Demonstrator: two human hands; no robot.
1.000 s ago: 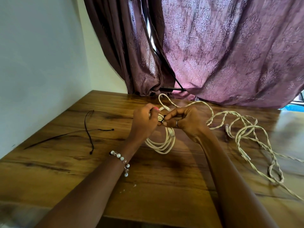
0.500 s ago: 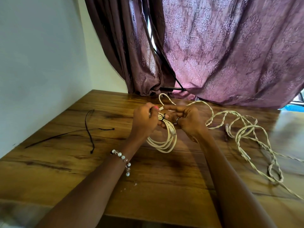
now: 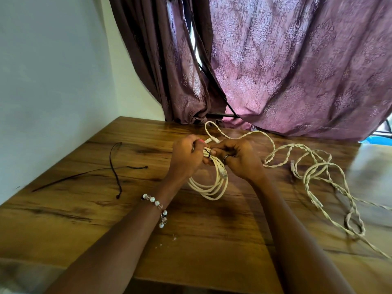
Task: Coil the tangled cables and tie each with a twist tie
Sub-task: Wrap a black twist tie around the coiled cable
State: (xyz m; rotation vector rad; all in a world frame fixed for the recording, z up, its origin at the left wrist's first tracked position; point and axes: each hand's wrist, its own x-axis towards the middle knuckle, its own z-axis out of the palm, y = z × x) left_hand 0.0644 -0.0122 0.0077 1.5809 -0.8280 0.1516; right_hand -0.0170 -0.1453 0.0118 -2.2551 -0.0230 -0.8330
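A cream cable coil (image 3: 212, 187) hangs between my hands above the wooden table (image 3: 191, 240). My left hand (image 3: 184, 158) grips the top of the coil. My right hand (image 3: 239, 158) pinches a black twist tie (image 3: 209, 154) wrapped around the coil's strands. A clear plug of the coil shows at its right side. More cream cables (image 3: 314, 170), twisted and tangled, lie on the table to the right.
Two black twist ties (image 3: 115, 166) lie crossed on the table's left side, near the white wall (image 3: 53, 81). Purple curtains (image 3: 286, 71) hang behind the table and touch its far edge. The near table edge runs below my forearms.
My right hand's fingers have curled in tighter at the twist tie and turned slightly. The coil and left hand have stayed almost still.
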